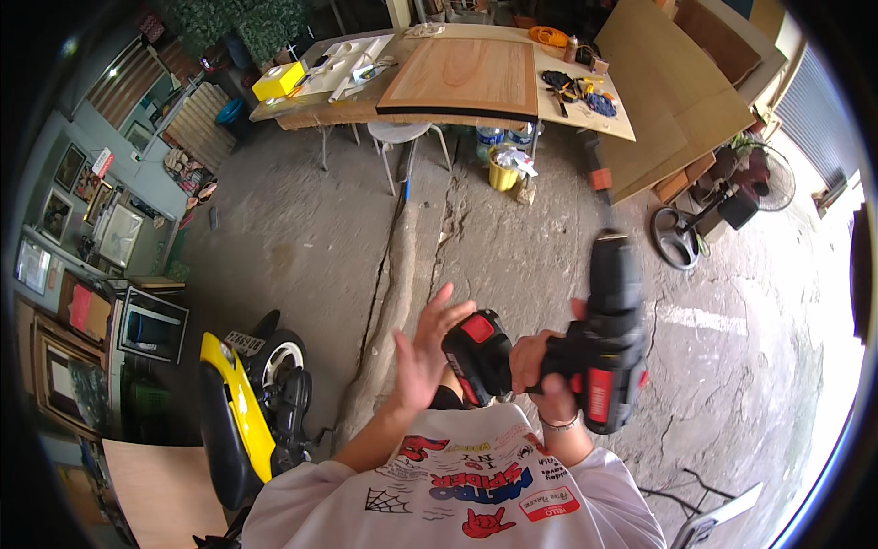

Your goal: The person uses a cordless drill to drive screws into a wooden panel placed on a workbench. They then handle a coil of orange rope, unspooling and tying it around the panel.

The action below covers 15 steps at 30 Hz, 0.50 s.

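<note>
Here's my right hand [538, 364] clamped on the drill [615, 320], below centre of frame, tipped sideways, seemingly so its battery [485, 355] faces my left hand [425, 352], spread and gripping nothing!

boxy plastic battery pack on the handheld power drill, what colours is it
The boxy battery pack is black with red parts, best seen in the head view.

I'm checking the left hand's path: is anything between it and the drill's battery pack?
Nothing visible is: the open left hand is just beside the battery pack, at the base of the drill, whose handle the right hand grips. Whether hand and pack touch, I can't tell.
</note>
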{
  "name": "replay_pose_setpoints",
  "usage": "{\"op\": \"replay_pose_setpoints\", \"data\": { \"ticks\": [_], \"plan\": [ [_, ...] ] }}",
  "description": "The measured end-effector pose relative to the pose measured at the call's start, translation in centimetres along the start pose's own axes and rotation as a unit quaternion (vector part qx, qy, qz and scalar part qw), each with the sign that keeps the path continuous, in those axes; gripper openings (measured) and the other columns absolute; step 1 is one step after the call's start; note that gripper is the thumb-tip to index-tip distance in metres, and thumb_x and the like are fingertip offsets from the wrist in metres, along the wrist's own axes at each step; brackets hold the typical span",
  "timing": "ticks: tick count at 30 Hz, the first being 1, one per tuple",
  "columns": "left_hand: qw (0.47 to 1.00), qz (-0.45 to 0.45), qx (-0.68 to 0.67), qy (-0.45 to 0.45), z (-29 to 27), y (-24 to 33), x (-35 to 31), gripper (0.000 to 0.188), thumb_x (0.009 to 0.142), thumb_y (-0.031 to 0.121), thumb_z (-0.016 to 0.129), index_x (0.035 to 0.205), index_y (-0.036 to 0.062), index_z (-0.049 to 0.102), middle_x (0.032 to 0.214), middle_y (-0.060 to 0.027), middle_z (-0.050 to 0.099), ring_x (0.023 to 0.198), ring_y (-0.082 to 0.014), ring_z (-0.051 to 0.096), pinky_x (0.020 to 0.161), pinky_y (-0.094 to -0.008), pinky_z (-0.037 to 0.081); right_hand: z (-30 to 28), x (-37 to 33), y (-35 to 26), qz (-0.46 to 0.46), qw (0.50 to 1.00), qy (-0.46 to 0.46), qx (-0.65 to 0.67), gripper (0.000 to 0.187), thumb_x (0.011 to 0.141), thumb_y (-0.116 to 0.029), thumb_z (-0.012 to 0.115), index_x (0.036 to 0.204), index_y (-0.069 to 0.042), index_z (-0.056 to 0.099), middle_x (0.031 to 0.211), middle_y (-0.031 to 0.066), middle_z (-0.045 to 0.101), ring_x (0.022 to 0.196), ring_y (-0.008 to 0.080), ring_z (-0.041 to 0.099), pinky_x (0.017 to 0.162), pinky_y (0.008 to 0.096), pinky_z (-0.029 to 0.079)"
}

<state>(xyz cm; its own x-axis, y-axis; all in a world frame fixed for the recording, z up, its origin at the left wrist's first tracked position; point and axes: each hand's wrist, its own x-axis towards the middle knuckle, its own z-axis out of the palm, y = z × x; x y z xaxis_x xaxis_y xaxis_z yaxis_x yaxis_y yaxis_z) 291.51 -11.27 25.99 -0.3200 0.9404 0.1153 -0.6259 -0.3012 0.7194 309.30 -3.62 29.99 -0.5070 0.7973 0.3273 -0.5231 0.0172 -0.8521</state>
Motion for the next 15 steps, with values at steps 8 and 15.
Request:
{"op": "replay_pose_setpoints", "data": {
  "ticks": [8, 15],
  "plan": [
    [0.952, -0.202, 0.23, -0.01, -13.3, -11.5, 18.0, 0.055, 0.104, 0.047, 0.053, 0.14, 0.0056, 0.049, 0.131, -0.0092, 0.061, 0.115, -0.0173, 0.062, 0.099, -0.0351, 0.049, -10.0, 12.7, 10.6, 0.004, 0.946, -0.154, -0.285, 0.05, 0.086, -0.016, 0.064, 0.132, 0.004, 0.058, 0.093, 0.0203, 0.07, 0.079, 0.0401, 0.069, 0.073, 0.0404, 0.053],
    [0.862, -0.349, 0.352, 0.105, -18.4, -17.0, 29.9, 0.038, 0.104, 0.036, 0.059, 0.125, 0.0045, 0.062, 0.112, -0.0081, 0.069, 0.096, -0.0143, 0.066, 0.08, -0.03, 0.052, -24.5, 19.1, 17.3, 0.281, 0.795, -0.043, -0.536, 0.067, 0.079, -0.029, 0.075, 0.139, -0.008, 0.056, 0.096, 0.0247, 0.072, 0.083, 0.041, 0.071, 0.074, 0.0456, 0.056]
  ]
}}
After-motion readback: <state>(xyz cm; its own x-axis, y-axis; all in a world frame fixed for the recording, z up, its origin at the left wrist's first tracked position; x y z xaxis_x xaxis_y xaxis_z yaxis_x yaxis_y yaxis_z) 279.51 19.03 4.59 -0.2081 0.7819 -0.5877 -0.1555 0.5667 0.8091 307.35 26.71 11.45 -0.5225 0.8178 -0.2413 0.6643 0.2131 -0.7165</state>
